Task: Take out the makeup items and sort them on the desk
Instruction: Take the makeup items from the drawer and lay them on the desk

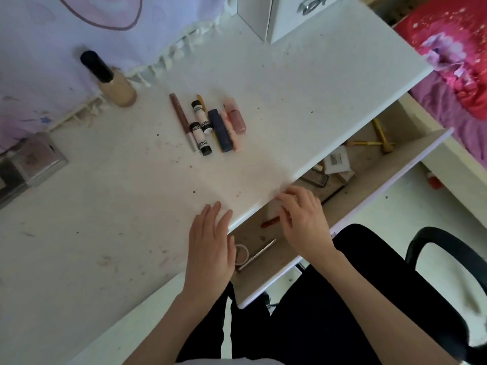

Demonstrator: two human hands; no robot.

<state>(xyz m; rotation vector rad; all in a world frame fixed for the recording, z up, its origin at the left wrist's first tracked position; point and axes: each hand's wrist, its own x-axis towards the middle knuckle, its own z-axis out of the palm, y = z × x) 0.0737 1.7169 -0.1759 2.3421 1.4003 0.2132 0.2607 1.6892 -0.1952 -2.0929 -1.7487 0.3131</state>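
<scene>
at six o'clock from the sorted row, my left hand [210, 241] lies flat with straight fingers on the front edge of the white desk [303, 83], holding nothing. just to its three o'clock, my right hand [303, 219] reaches into the open drawer [355, 204] under the desk edge; its fingers are curled around a dark red lip tube [270, 222], which pokes out toward nine o'clock from the fingertips, though i cannot tell how firmly it is held. at six o'clock of that tube, a thin metallic pencil [257, 255] lies on the drawer floor beside a roll of white tape [242, 255]. toward two o'clock the drawer holds a small compact [315, 179], a white box [337, 160] and gold-handled brushes [379, 139]. up on the desk, around twelve o'clock from my hands, i see a row of makeup side by side: a brown liner pen [181, 117], two black-and-white tubes [201, 117], a navy lipstick [220, 130] and pink tubes [235, 118]. at ten o'clock stands a foundation bottle [116, 88] with a black cap.
</scene>
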